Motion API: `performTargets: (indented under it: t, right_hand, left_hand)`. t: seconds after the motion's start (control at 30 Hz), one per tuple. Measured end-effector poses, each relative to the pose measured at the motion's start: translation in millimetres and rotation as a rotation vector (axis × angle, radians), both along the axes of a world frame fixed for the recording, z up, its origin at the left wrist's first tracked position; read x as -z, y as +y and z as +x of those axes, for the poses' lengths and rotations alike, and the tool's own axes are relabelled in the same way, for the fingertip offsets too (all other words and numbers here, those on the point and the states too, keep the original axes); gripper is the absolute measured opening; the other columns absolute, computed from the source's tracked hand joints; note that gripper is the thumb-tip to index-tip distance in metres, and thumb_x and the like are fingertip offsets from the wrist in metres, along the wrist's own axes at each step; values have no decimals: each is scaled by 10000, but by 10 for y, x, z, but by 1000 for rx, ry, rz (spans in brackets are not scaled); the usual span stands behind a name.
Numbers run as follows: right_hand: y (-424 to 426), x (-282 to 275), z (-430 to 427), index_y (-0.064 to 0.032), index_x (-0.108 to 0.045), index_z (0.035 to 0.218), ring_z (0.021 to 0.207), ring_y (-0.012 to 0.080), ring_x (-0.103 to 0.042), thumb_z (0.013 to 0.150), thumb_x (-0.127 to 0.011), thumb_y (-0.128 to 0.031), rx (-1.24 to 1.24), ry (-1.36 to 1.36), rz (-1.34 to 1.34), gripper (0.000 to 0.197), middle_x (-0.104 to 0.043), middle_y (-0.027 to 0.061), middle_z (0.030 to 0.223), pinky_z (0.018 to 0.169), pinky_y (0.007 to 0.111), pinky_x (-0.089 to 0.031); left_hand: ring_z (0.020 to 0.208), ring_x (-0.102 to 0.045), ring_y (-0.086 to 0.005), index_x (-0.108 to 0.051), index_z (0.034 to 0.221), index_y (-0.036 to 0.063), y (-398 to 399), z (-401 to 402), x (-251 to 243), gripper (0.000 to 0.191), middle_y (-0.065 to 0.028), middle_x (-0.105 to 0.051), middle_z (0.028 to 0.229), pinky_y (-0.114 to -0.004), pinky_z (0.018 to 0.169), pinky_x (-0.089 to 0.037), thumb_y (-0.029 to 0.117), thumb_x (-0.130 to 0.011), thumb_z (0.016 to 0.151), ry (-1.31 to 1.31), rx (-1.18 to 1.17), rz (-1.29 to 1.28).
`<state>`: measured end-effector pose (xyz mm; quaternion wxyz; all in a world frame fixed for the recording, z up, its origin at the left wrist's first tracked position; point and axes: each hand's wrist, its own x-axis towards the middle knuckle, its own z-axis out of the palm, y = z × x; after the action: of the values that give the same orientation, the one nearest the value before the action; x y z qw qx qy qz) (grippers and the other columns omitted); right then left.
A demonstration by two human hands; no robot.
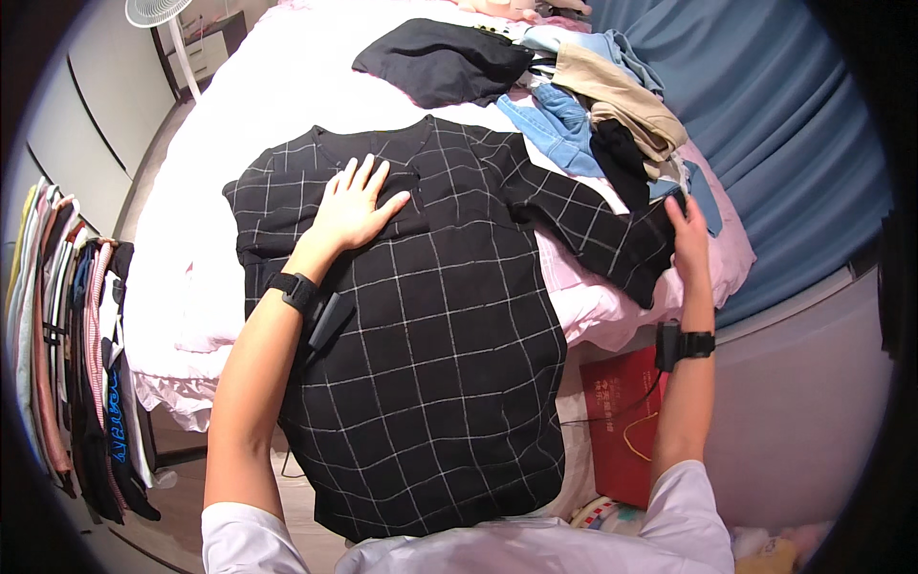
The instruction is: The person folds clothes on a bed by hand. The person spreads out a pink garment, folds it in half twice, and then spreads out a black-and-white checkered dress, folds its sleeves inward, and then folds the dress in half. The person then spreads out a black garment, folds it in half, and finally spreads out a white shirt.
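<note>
A black garment with a white grid check lies spread over the bed's edge, its neckline away from me and its lower part hanging towards my body. My left hand rests flat on its upper front, fingers spread, below the neckline. At the right, my right hand grips the end of the garment's sleeve, which is stretched out to that side. The other sleeve seems folded across the chest, partly under my left hand. Each wrist wears a black strap with a device.
On the pink and white bed lie a black garment, light blue denim and beige trousers. Blue curtains hang at the right, above a red paper bag. Hung clothes and a white fan stand left.
</note>
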<state>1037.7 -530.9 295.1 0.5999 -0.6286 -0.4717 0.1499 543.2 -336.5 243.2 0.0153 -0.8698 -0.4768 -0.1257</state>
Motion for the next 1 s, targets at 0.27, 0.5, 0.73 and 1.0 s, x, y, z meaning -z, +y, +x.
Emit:
performTargets:
  t: [0.27, 0.5, 0.73, 1.0]
  right_hand:
    - [505, -1574, -672, 33, -573, 1116, 878, 293, -607, 926, -648, -248, 104, -962, 35, 347, -635, 190, 950, 828, 351, -473]
    - [1172, -1984, -2440, -38, -547, 1196, 968, 208, -680, 1043, -489, -321, -1042, -301, -62, 327, -622, 161, 1226, 848, 295, -553]
    - [1767, -1699, -2076, -17, -594, 1118, 706, 137, -678, 1003, -579, -274, -977, -222, -216, 282, -685, 130, 1089, 658, 276, -545]
    - [2102, -754, -1345, -67, -680, 1081, 669, 66, -595, 825, -748, -93, -878, -366, -816, 266, -695, 4, 984, 560, 222, -483]
  left_hand:
    - [1466, -252, -341, -450, 1455, 79, -24, -48, 25, 780, -181, -339, 1553, -439, 1196, -188, 664, -382, 944, -159, 26, 37]
    - [1162, -620, -262, -666, 1130, -53, 155, -251, -33, 496, -176, -636, 1254, -374, 1053, -435, 409, -543, 1000, -1381, 285, -536]
    - [1068, -677, -277, -500, 1259, -83, 97, -344, -207, 662, -244, -657, 1146, -340, 950, -514, 521, -491, 988, -1657, 229, -986]
    - [1036, -628, -172, -666, 1122, 25, -60, -195, -147, 237, -75, -672, 1108, -290, 931, -473, 108, -664, 900, -966, 409, -417]
